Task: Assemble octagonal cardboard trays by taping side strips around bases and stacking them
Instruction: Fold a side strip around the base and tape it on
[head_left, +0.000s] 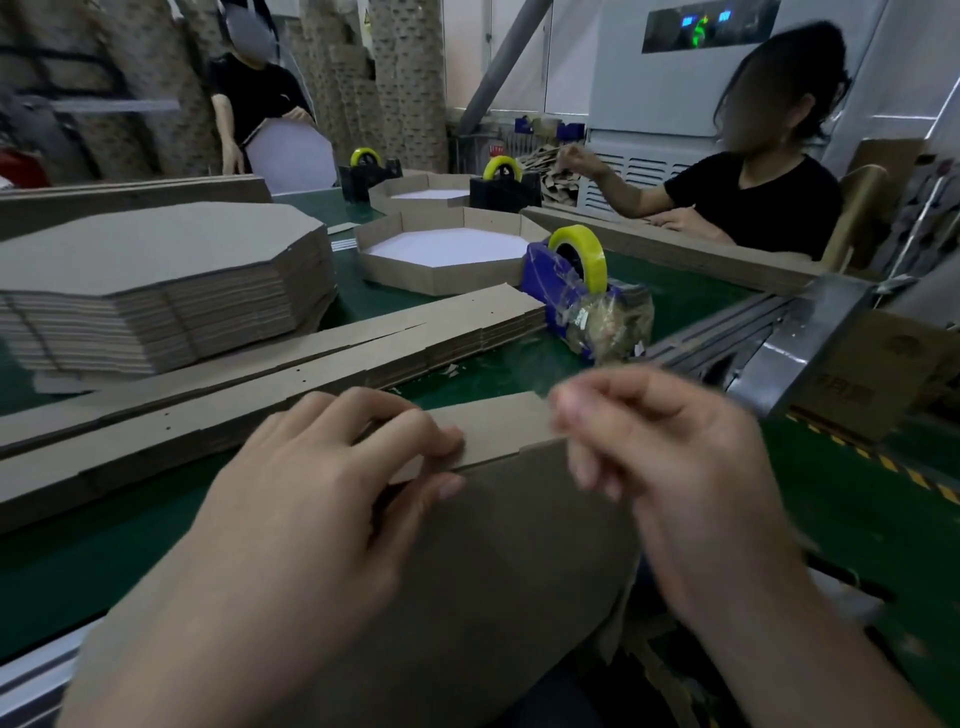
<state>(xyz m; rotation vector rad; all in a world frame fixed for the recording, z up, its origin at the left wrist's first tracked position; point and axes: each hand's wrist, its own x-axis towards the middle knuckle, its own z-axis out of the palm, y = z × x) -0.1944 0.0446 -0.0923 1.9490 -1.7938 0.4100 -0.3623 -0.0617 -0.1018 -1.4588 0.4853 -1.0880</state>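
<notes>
Counts: 3 tape dispensers (566, 280) (1 blue mid-right, 2 black farther back). 2 built trays (447, 260), far centre. 1 stack of bases (156, 280), far left. 1 long pile of strips (260, 374) across the middle.

Near centre: left hand (332, 467) pinches a strip (498, 426) onto the far edge of a base (493, 545), which is tilted up. Right hand (665, 467) at the strip's right end, fingers curled, blurred; can't tell if it holds anything.

Bare green belt (104, 545) near left and right, out to a striped edge (883, 462).

head | single view | faces forward and down | close above green table (130, 545) | edges seemingly bent
</notes>
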